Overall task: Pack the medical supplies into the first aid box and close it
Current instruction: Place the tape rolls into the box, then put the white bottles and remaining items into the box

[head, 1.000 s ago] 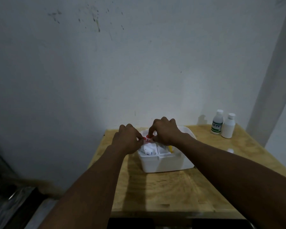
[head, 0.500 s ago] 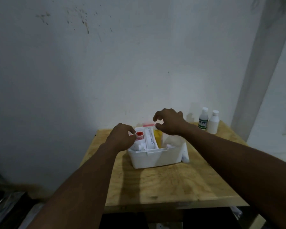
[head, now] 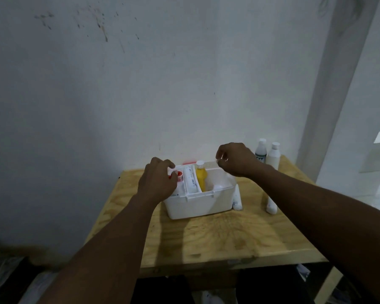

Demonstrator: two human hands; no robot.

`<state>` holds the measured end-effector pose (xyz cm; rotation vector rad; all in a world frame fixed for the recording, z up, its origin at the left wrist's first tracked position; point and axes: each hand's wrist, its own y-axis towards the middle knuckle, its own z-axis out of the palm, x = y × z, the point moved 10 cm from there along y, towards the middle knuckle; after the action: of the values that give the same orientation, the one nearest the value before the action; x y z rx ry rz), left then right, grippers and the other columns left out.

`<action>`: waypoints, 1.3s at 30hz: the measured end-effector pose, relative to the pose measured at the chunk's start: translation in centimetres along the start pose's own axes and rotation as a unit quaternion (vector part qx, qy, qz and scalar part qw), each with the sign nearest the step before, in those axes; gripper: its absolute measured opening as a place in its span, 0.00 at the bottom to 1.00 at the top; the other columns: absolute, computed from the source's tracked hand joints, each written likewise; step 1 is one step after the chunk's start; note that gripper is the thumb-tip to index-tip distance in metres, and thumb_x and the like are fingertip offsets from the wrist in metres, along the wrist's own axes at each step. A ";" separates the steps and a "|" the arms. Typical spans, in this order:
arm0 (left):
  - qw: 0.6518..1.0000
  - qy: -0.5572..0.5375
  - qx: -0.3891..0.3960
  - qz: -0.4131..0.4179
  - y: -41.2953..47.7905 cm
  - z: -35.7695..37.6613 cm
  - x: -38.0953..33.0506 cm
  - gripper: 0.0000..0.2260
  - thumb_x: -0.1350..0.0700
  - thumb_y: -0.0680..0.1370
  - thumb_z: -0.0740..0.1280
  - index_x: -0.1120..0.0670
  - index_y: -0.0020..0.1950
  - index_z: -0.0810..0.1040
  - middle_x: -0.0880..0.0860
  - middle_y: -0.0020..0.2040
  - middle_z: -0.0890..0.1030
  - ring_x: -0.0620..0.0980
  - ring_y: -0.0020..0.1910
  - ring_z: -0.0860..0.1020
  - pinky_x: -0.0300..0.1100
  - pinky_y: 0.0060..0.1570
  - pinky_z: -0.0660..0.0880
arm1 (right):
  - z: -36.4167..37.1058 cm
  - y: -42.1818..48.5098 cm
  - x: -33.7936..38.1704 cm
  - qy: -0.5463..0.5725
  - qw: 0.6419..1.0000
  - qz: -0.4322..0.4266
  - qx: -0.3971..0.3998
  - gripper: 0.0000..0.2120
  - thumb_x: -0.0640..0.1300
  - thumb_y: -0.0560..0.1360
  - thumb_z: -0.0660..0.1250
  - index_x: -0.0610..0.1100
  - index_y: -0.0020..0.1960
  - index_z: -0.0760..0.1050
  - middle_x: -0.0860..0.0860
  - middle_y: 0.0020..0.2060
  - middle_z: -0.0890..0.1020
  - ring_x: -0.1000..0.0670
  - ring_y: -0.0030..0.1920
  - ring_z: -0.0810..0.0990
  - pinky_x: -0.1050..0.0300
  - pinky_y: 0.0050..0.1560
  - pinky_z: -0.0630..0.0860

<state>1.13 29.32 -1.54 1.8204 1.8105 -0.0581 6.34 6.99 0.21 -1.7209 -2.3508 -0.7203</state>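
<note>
On the table: a white plastic first aid box (head: 198, 205) stands open toward the far side of a pale plywood table (head: 206, 238), and its top is uncovered.
Left compartment: a small white roll with a red centre (head: 180, 174) sits at the box's left end.
Middle compartments: a long white printed packet (head: 190, 181) lies just right of the roll. A yellow bottle with a white cap (head: 200, 179) lies beside the packet, with its cap toward the wall.
Right compartment: something pale and rounded lies low inside, too dim to identify.
Left hand: the left hand (head: 158, 183) covers the box's left end with its fingers curled. Thumb and forefinger pinch the red-centred roll at its rim.
Right hand: the right hand (head: 235, 161) hovers above the box's far right corner with its fingers curled and its thumb and forefinger tips close together. I cannot tell whether they hold anything.
Beside the box: a white tube (head: 237, 199) lies against the box's right wall. A second white tube (head: 271, 204) lies on the wood further right, apart from the first.
Far right corner: a white bottle with a green label (head: 261, 152) and a plain white bottle (head: 273, 155) stand upright side by side, near the right hand.
Behind: a grey-white wall (head: 97, 84) carries dark specks high up.
</note>
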 end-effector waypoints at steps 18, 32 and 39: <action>0.909 0.261 0.135 0.295 -3.1 11.2 -20.4 0.13 0.50 0.76 0.66 0.49 0.59 0.81 0.54 0.57 0.81 0.54 0.63 0.75 0.56 0.75 0.51 | 1.5 -9.6 -16.4 -0.014 0.954 0.272 0.126 0.20 0.49 0.72 0.69 0.43 0.60 0.69 0.46 0.50 0.76 0.47 0.46 0.76 0.58 0.34 0.72; 0.855 0.395 0.217 0.258 -4.1 15.7 -21.7 0.08 0.55 0.79 0.64 0.51 0.57 0.79 0.51 0.50 0.82 0.55 0.56 0.81 0.67 0.76 0.40 | 2.3 -9.4 -16.7 0.087 0.943 0.283 0.150 0.23 0.43 0.74 0.68 0.41 0.66 0.67 0.47 0.43 0.77 0.49 0.34 0.78 0.59 0.27 0.75; 0.895 0.303 0.231 0.232 -3.4 16.3 -22.2 0.15 0.61 0.79 0.68 0.56 0.65 0.76 0.56 0.59 0.78 0.57 0.59 0.78 0.49 0.54 0.73 | 1.8 -9.5 -17.6 0.092 0.943 0.284 0.148 0.24 0.43 0.73 0.69 0.41 0.67 0.68 0.45 0.50 0.76 0.46 0.43 0.79 0.58 0.27 0.75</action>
<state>1.87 2.15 -7.25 2.8194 1.7798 0.3245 3.78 -9.52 -10.94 -1.9435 -1.6093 -0.3794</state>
